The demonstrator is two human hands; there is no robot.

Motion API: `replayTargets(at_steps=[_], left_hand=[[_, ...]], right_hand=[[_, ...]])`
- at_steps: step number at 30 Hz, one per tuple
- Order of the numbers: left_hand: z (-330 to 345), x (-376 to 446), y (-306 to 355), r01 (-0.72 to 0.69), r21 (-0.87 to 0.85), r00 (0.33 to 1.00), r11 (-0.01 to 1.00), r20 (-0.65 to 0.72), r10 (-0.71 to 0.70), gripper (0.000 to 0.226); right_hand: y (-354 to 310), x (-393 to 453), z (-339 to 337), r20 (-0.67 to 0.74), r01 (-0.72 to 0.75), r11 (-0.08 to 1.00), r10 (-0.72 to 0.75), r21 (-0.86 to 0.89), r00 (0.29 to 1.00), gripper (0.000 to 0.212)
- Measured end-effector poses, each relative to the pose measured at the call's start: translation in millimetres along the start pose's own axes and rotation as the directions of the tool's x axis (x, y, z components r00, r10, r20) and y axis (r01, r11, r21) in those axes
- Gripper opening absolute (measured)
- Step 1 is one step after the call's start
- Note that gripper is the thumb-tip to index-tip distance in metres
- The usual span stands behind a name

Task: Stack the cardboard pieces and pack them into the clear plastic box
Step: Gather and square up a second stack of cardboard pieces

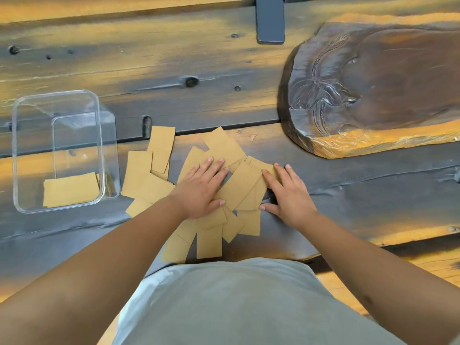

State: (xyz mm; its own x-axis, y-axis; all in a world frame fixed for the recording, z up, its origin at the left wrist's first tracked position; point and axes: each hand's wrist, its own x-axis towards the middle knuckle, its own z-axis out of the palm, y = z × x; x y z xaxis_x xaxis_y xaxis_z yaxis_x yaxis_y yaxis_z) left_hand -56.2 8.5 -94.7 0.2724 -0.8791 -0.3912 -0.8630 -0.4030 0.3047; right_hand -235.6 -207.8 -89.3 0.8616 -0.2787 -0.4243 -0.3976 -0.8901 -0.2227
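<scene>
Cardboard pieces (239, 185): tan rectangles, many, loose and overlapping in a fan on the dark wooden tabletop (348, 185), directly under and around both hands. No common long axis; pieces lie at all angles. The heap runs from about 10 o'clock of the hands (two upright pieces near the box) down to 6 o'clock, toward the person's body.

Left hand (201, 188): flat, palm down, fingers spread and pointing to 1 o'clock, pressing on the middle of the heap. Grips nothing.

Right hand (288, 192): flat, fingers extended toward 11 o'clock, resting on the tabletop at the heap's 3 o'clock edge, fingertips touching the outermost pieces. Grips nothing. The hands are apart, with several pieces between them.

Clear plastic box (17, 150): open, long axis running 12 to 6 o'clock, at 9 o'clock of the hands, just beside the leftmost pieces. Left hand is the nearer. Already holds some cardboard (71, 189) at its near end; whether one piece or a small stack cannot be told.

Judgement: gathering stage, most pieces not yet stacked. The coming move likely calls for the hands to sweep inward toward each other to square the heap, then carry it toward 9 o'clock.

Other: carved wooden slab (373, 83) at 2 o'clock; dark flat phone-like object (270, 23) at 12 o'clock, well apart.
</scene>
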Motion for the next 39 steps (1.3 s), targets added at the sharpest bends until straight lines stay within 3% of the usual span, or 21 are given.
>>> replayTargets(at_steps=[4,9,11,14,20,27,31,39], left_hand=[[-6.0,14.4,2.2,-0.035,-0.035,0.996,0.999,-0.078,0.032,0.080],[-15.1,33.6,-5.1,0.158,-0.151,0.980,0.976,-0.095,-0.174,0.104],[-15.4,44.2,-7.6,0.203,-0.127,0.978,0.971,-0.032,-0.208,0.114],[-12.1,53.0,-5.4,0.210,-0.065,0.978,0.975,0.013,-0.210,0.119],[-7.8,42.9,-1.8,0.159,-0.020,0.987,0.987,0.010,-0.159,0.124],[-1.9,30.8,11.4,0.286,-0.063,0.957,0.956,-0.043,-0.288,0.125],[0.0,26.4,20.5,0.376,-0.114,0.921,0.919,-0.063,-0.385,0.123],[0.2,33.5,39.2,0.518,-0.218,0.844,0.827,-0.028,-0.536,0.120]], right_hand=[[-2.1,14.7,-2.8,0.010,-0.022,0.996,0.021,0.092,1.000,0.100],[-1.0,-9.6,7.5,0.010,-0.160,0.945,0.163,0.285,0.987,0.118],[-2.0,-19.3,13.4,0.063,-0.085,0.984,0.075,0.159,0.995,0.131],[-7.5,-20.0,20.2,0.129,0.020,0.999,-0.015,-0.037,0.992,0.133],[-13.8,11.0,7.0,0.043,-0.124,0.992,0.122,0.025,0.992,0.125],[-6.3,38.9,-14.2,0.003,-0.039,0.999,0.039,-0.009,0.999,0.133],[-9.5,43.3,-16.4,-0.048,-0.035,0.996,0.039,0.082,0.998,0.126],[-37.4,52.4,-16.9,0.060,-0.327,0.866,0.329,0.379,0.942,0.088]])
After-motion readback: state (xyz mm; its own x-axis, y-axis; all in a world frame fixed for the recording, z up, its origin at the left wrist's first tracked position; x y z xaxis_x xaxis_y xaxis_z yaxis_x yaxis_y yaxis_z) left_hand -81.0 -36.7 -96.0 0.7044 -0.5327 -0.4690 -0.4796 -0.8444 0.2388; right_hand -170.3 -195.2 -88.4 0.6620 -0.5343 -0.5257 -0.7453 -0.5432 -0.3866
